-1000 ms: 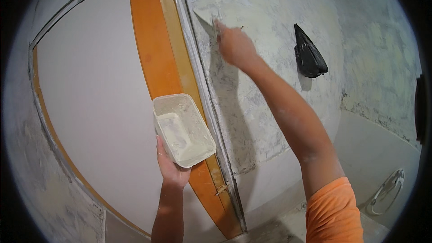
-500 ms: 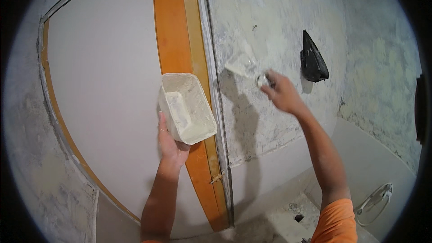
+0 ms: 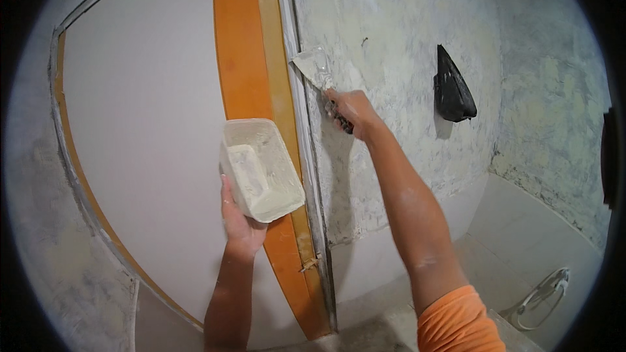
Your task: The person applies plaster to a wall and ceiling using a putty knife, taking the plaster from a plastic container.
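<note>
Nearest: orange sleeve (image 3: 460, 326) on the right arm, which reached up from lower right. Left hand (image 3: 242, 227) was gripping a pale rectangular tub (image 3: 261, 133) from beneath, thumb up along its left side. Tub sat directly above that hand, open mouth tilted toward the camera, inside smeared with off-white putty (image 3: 272, 203). Right hand (image 3: 355, 111) was up and right of the tub, apart from it, fingers wrapped round the dark handle of a putty knife (image 3: 315, 68). Blade pointed up-left past the fist, smeared pale, its left corner at the grey frame strip (image 3: 305, 124); couldn't tell if it was pressing there. Behind the tub: orange band (image 3: 238, 58) and narrower tan band (image 3: 268, 32), large white panel (image 3: 137, 124) to the left. Behind the right hand: patchy wall (image 3: 398, 39), black bag-like item (image 3: 454, 91) on it further right. Pale tiles (image 3: 521, 212) lower down; white hose (image 3: 543, 296) far lower right.
</note>
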`<action>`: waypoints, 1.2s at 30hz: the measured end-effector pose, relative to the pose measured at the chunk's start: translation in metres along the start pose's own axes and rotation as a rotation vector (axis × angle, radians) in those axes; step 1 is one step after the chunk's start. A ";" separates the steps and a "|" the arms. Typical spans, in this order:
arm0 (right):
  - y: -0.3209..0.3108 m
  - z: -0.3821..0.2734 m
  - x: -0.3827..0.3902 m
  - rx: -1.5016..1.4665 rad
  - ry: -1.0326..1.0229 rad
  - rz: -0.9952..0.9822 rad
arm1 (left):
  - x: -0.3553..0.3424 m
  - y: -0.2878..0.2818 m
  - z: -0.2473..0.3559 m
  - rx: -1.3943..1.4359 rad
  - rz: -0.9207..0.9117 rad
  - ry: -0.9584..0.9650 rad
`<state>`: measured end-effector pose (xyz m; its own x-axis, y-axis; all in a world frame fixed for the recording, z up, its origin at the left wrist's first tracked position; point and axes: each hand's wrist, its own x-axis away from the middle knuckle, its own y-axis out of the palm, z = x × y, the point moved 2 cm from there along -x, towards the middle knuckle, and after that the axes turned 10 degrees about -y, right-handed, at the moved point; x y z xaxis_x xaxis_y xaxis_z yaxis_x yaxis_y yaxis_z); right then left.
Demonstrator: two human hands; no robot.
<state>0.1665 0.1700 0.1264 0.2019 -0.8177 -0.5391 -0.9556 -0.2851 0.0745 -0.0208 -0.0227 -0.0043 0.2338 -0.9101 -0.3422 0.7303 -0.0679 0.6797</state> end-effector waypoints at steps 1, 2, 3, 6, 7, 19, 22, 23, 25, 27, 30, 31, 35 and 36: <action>0.000 0.012 0.006 0.000 0.014 -0.001 | 0.006 0.001 0.003 0.034 0.010 0.010; -0.001 0.024 0.014 -0.002 0.043 0.001 | 0.008 0.000 0.004 0.069 0.018 0.020; -0.004 0.039 0.024 0.000 0.081 0.006 | 0.007 -0.006 0.001 0.073 0.034 0.002; -0.029 0.093 0.065 0.030 0.179 0.013 | 0.009 -0.011 0.002 -0.045 0.018 0.100; -0.044 0.104 0.079 0.098 0.214 0.030 | 0.010 -0.007 0.002 -0.041 0.060 0.080; -0.018 -0.085 0.042 0.331 -0.381 -0.025 | 0.022 0.023 0.022 -0.063 0.009 0.029; -0.005 -0.100 0.013 0.239 -0.410 -0.092 | 0.022 0.030 0.005 -0.069 0.034 -0.011; 0.000 -0.092 0.010 0.227 -0.410 -0.097 | 0.027 0.031 0.006 -0.091 0.071 -0.019; 0.006 -0.069 0.010 0.318 -0.380 -0.050 | 0.028 0.018 0.008 -0.104 0.076 -0.014; 0.007 -0.030 0.038 0.504 -0.398 0.033 | 0.032 0.005 0.013 -0.121 0.087 -0.023; 0.005 -0.006 0.075 0.743 -0.552 0.088 | 0.045 0.002 0.031 -0.162 0.146 -0.009; -0.002 -0.015 0.081 0.877 -0.631 0.123 | 0.044 0.008 0.031 -0.153 0.144 0.004; -0.007 -0.060 0.037 0.382 -0.392 0.020 | 0.046 0.011 0.045 -0.173 0.140 0.039; -0.005 -0.069 0.024 0.175 -0.331 -0.008 | 0.045 0.010 0.044 -0.176 0.140 0.035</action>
<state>0.1904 0.1176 0.1709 0.1569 -0.6015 -0.7833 -0.9822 -0.1782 -0.0598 -0.0308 -0.0820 0.0159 0.3605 -0.8906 -0.2772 0.7891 0.1327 0.5998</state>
